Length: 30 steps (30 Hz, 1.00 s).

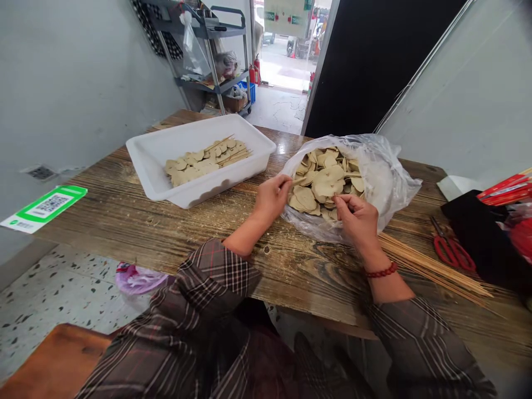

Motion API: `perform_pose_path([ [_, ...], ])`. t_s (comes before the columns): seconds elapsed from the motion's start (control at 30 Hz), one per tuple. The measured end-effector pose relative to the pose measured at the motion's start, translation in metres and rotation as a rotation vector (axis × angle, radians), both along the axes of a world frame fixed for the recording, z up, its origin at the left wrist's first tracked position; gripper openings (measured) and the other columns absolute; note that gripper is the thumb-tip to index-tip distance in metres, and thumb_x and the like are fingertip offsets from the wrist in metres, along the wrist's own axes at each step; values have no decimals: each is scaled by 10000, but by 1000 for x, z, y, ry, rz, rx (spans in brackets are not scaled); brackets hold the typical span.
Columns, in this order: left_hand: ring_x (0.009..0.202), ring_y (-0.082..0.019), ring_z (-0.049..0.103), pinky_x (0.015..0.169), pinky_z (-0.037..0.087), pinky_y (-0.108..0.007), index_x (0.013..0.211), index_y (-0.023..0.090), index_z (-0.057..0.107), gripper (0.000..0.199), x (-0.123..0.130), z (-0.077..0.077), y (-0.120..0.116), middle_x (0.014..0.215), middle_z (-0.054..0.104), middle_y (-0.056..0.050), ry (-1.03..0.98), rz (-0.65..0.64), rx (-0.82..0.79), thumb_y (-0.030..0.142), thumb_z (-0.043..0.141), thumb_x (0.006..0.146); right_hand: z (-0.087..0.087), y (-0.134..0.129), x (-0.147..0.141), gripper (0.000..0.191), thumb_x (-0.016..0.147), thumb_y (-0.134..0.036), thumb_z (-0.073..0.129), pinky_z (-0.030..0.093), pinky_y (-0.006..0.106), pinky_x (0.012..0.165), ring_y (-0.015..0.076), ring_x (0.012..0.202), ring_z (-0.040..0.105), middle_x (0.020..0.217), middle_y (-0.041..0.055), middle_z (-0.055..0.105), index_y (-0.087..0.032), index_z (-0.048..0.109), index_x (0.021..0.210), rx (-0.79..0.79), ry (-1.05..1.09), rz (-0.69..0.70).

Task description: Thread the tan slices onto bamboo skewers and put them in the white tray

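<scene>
A clear plastic bag point(384, 172) lies open on the table, full of flat, scallop-edged beige slices point(305, 199). My left hand point(272, 197) is closed in a pinch at the bag's left rim; from its fingertips sticks a thin tan piece point(298, 180), and whether that is a slice seen edge-on or a stick I cannot tell. Over the bag's front edge, my right hand point(357, 216) pinches the lower edge of a large beige slice point(328, 183). Its other fingers are curled in. Bamboo skewers point(432, 266) lie in a bundle beside my right wrist.
To the left, a white plastic tub point(203, 185) holds skewered slices point(208, 160). Red-handled scissors point(453, 249) and a black box point(477, 238) are at the right. A green QR-code card point(50, 206) is at the table's left edge. Behind stands a grey shelf cart point(208, 30).
</scene>
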<state>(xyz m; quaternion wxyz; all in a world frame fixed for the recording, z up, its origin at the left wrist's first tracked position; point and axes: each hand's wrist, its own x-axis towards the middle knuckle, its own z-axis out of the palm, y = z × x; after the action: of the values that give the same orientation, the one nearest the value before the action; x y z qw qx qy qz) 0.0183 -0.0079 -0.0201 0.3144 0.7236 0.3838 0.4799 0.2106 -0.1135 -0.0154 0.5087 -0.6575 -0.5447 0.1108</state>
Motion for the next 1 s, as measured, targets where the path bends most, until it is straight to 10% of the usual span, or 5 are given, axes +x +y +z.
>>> perform_pose_path([
  [0.17, 864, -186, 635, 840, 474, -319, 779, 176, 703, 172, 2, -5, -1, 888, 715, -70, 306, -178, 196, 229, 559, 856, -2, 1, 2, 293, 868, -414, 578, 334, 247, 495, 108, 469, 436, 495, -44, 510, -155, 703, 811, 16, -2, 15],
  [0.67, 812, -186, 685, 805, 502, -283, 629, 167, 725, 169, -6, 0, 10, 858, 758, -51, 189, -184, -92, 150, 584, 721, 2, -1, -1, 293, 871, -410, 576, 332, 249, 502, 110, 482, 434, 510, -38, 502, -156, 697, 790, 16, -2, 32],
  [1.0, 720, -142, 598, 712, 475, -264, 861, 157, 750, 193, -5, 2, 4, 840, 693, -51, 248, -255, -54, 209, 707, 680, 3, 0, -1, 323, 862, -457, 572, 345, 252, 503, 118, 477, 447, 499, -35, 519, -168, 691, 780, -1, 7, 44],
])
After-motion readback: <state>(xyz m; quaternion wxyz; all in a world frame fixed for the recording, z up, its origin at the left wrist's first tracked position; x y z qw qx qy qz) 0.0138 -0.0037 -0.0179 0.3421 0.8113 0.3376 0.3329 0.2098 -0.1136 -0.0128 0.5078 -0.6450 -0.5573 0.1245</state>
